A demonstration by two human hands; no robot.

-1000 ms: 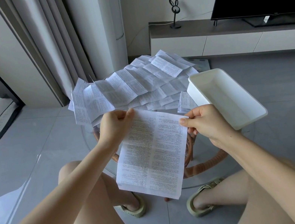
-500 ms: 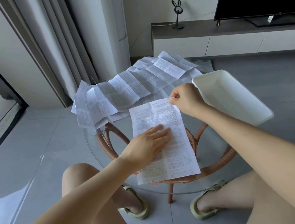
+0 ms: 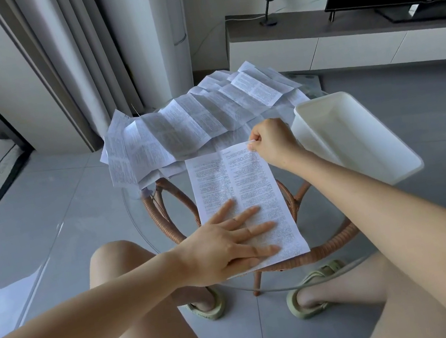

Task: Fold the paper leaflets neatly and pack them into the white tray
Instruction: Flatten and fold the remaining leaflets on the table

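Your left hand (image 3: pixel 225 247) lies flat, fingers spread, pressing the near half of the leaflet (image 3: pixel 232 179) onto the glass table (image 3: pixel 145 227). Your right hand (image 3: pixel 272 142) pinches its far right corner. The white tray (image 3: pixel 360 141) sits just right of it, and the pile of unfolded leaflets (image 3: pixel 193 126) lies beyond.
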